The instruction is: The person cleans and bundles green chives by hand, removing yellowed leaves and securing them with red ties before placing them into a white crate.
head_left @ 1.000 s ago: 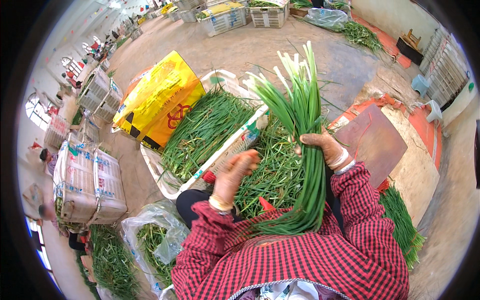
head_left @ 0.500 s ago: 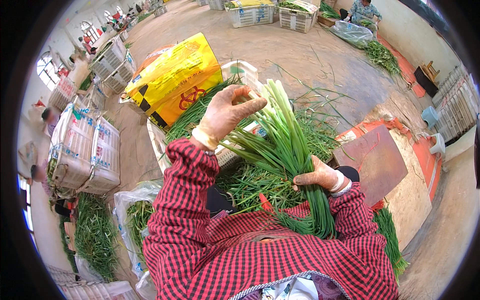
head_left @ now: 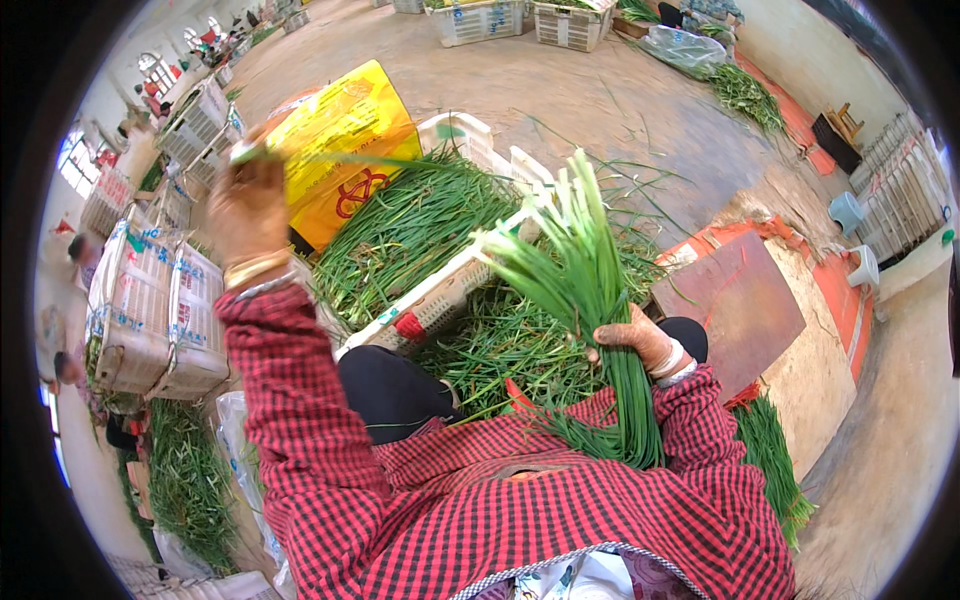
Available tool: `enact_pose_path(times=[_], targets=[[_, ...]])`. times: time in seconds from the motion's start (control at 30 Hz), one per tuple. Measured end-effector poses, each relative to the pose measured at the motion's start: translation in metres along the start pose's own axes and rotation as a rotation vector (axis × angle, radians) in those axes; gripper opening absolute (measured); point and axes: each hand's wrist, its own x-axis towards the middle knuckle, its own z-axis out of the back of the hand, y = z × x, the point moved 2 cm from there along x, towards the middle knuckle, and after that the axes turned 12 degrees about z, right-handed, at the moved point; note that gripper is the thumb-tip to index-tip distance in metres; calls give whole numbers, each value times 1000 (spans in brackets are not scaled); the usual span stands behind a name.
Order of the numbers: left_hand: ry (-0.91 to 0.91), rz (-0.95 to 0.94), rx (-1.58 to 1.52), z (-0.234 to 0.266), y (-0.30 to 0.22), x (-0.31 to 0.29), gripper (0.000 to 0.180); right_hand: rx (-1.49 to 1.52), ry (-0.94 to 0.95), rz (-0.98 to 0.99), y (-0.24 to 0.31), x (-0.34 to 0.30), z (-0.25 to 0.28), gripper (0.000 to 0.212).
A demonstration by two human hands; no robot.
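My right hand (head_left: 638,340) is closed around the middle of a thick bunch of green chives (head_left: 590,275). Its pale stem ends fan out upward, and the dark leaf ends hang over my lap. My left hand (head_left: 250,195) is raised at the left, beside a yellow printed bag (head_left: 350,140), and blurred by motion. A long chive stalk (head_left: 365,159) trails rightward from its fingers. Below it stands a pale plastic crate (head_left: 440,283) filled with loose chives (head_left: 420,225). More loose chives (head_left: 500,350) lie between the crate and my lap.
Stacked white crates (head_left: 130,310) stand at the left, near a heap of greens (head_left: 190,480). At the right lie a brown board (head_left: 735,310) and another chive bunch (head_left: 770,460). Crates (head_left: 480,22) stand far off; a person (head_left: 710,12) sits at the far right.
My left hand has moved away from the bunch's pale stems, up and left, with a stalk trailing from it. My right hand still grips the bunch. More of the crate now shows.
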Motion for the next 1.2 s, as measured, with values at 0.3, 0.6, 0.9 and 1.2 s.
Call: enact_pose_path(times=[0.3, 0.6, 0.9, 1.2], targets=[[83, 772, 939, 6, 108, -94, 64, -33, -7, 83, 4, 0, 13, 45], [88, 68, 1132, -86, 171, -79, 54, -198, 111, -72, 0, 0, -19, 42], [268, 323, 719, -86, 176, -58, 29, -109, 146, -53, -10, 5, -23, 49], [-245, 301, 306, 41, 68, -48, 37, -93, -145, 97, 4, -8, 6, 58]])
